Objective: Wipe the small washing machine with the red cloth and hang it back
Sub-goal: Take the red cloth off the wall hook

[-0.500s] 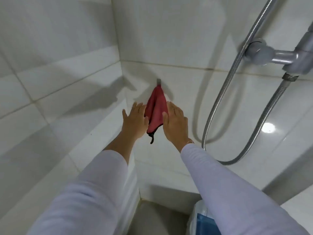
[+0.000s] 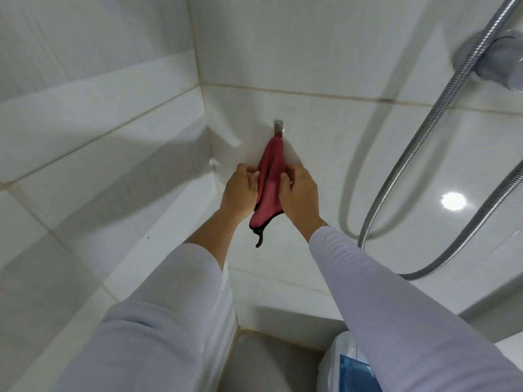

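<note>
both hands have closed in from flat and open, the left hand [image 2: 240, 190] and right hand [image 2: 300, 193] now pinching the red cloth [image 2: 268, 188] hanging from the hook [image 2: 278, 128], so a sideways tug could slip it off.

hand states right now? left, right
Left hand: closed, pinching the red cloth's left edge.
Right hand: closed, pinching the cloth's right edge; cloth hangs from the hook.

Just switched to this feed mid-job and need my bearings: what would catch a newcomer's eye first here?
The dark red cloth with black edging stands out against the white tiled wall, hanging from a small metal hook near the corner. The left hand and right hand pinch it from either side. A ribbed chrome shower hose loops down the wall to the right.
</note>
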Demonstrator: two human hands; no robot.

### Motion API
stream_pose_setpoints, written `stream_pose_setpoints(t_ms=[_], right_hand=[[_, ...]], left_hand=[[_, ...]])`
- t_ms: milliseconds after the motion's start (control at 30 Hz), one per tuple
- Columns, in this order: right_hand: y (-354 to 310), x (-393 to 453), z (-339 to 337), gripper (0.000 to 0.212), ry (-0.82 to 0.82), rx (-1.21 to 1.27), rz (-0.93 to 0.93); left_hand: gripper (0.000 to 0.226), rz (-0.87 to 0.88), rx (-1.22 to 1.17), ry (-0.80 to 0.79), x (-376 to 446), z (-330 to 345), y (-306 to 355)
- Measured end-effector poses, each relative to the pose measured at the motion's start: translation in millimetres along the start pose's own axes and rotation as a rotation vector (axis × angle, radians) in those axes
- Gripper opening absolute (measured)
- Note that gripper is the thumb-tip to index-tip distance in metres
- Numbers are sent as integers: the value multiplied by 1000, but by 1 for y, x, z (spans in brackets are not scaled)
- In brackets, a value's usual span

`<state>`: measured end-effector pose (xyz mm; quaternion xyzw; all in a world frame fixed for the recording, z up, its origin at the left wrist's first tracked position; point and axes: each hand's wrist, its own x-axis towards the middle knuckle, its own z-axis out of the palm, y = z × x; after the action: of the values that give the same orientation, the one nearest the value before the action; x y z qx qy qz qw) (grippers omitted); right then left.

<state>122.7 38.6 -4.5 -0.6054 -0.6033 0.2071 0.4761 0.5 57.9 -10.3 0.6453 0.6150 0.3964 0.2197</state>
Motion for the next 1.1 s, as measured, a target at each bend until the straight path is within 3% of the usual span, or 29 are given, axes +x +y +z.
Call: stream_pose_setpoints(t_ms=[100, 200, 267, 400, 567, 733, 900, 1000, 1100], right_hand=[[2, 0, 1, 14, -40, -27, 6], [2, -1, -3, 39, -32, -80, 13], [2, -4, -10, 40, -41, -78, 14], [-1, -10, -26, 38, -42, -86, -4], [-21, -18, -50, 39, -150, 70, 87], [-61, -26, -63, 23, -257, 286, 124], [-96, -36, -88, 48, -372, 392, 224], [-99, -43, -104, 58, -391, 354, 238], [-94, -51, -120, 62, -426, 339, 245]], left_hand=[[29, 80, 102, 1, 4, -1, -6], [33, 59, 106, 18, 0, -7, -11], [40, 15, 79, 40, -6, -14, -11], [27, -47, 28, 82, -21, -33, -4], [33, -19, -67, 82, -38, -43, 21], [31, -81, -291, -35, -58, -40, 61], [58, -128, -764, -220, -72, -54, 84], [64, -152, -840, -295, -78, -56, 85], [49, -242, -832, -256, -85, -46, 89]])
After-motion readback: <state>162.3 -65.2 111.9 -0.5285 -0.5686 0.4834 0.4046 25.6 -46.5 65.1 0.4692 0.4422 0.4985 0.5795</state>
